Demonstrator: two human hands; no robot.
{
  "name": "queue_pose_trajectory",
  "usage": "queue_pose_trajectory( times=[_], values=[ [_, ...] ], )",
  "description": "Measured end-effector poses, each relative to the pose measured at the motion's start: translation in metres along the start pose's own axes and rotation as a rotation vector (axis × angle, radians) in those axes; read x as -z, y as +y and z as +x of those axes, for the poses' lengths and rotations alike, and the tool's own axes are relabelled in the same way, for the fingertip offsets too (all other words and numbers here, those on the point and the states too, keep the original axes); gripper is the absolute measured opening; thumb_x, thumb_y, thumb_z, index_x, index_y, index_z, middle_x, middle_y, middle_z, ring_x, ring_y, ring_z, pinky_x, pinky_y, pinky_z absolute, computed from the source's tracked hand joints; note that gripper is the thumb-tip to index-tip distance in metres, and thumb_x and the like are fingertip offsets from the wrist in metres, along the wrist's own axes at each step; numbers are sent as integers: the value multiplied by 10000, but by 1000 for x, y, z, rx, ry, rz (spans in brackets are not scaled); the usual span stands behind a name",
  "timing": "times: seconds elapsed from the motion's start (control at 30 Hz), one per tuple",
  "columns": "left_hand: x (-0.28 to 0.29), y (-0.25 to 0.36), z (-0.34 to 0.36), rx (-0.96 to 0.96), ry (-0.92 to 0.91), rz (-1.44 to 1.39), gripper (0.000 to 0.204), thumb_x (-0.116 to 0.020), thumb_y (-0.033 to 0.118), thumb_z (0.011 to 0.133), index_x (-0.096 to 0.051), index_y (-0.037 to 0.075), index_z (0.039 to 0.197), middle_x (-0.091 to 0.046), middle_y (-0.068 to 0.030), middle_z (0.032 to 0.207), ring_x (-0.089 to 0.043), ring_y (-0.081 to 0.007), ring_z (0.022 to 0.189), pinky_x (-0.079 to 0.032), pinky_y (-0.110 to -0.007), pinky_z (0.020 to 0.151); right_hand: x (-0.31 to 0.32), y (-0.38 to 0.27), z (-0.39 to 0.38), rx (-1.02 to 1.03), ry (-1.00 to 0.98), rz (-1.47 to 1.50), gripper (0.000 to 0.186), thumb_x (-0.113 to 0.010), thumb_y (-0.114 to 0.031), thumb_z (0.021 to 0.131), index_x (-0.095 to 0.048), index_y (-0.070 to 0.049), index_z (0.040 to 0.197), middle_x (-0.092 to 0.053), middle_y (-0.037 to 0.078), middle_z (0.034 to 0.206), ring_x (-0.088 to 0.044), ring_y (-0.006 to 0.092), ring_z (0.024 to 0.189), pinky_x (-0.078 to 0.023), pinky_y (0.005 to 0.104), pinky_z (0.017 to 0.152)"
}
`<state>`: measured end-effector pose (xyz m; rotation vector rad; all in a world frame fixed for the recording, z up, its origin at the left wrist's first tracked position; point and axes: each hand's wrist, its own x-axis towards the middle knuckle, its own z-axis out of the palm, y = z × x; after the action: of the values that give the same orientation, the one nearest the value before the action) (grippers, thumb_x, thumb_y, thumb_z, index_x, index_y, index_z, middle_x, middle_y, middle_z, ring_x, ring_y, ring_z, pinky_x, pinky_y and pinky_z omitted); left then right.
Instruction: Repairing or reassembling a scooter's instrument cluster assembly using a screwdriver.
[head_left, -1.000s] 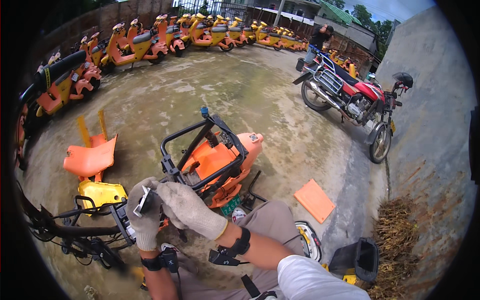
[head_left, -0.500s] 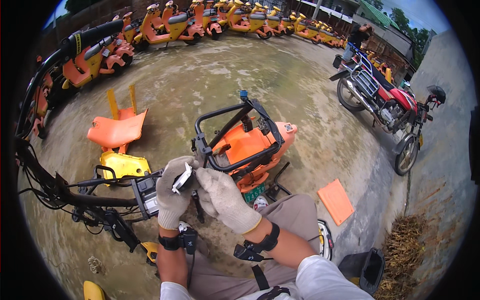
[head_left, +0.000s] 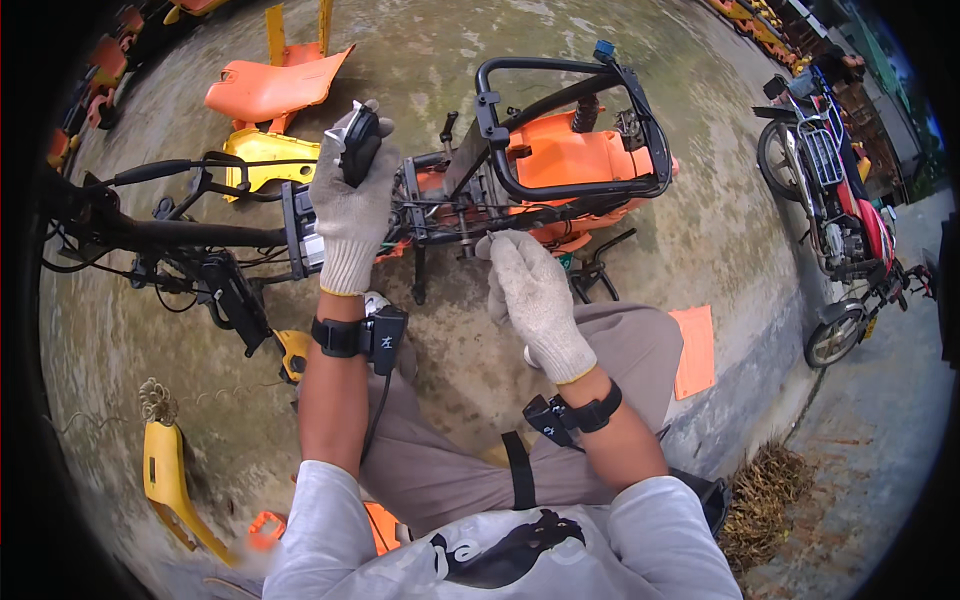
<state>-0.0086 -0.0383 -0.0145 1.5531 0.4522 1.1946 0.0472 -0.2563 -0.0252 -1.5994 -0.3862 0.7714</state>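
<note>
Ideally, grip firmly: left hand (head_left: 352,195) wraps the black part (head_left: 360,148) left of the frame (head_left: 590,190); right hand (head_left: 532,292), nearside, half-curled, contents unclear.

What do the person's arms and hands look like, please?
The left hand and right hand wear off-white knitted gloves with yellow-edged cuffs. Each wrist has a black strap and a black box with white marking; a dark cable runs from the left one. Pale grey sleeves end near the elbows.

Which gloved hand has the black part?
The left hand, higher in view, holding the black part; the right hand, lower in view, is apart from it.
</note>
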Motion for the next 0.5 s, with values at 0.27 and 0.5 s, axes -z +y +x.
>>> queue_pose_trajectory(
  times=[0.27,0.5],
  values=[
    [34,-29,12,-63,281,384,374,-779,143,864,-684,29,1208,-757,-40,1050,-695,-105,912,-540,-285,842,44,244,51,-382,-123,-716,371,-563,-196,895,-659,-72,1232,-708,179,1007,-686,293,926,-545,397,810],
    [41,-23,12,-9,426,642,368,-801,190,866,-704,22,1178,-760,-59,1007,-705,-134,900,-556,-306,829,47,352,34,-366,-70,-1045,442,-615,-364,837,-683,-18,1104,-680,292,1078,-630,449,1072,-498,492,949]
  ],
)
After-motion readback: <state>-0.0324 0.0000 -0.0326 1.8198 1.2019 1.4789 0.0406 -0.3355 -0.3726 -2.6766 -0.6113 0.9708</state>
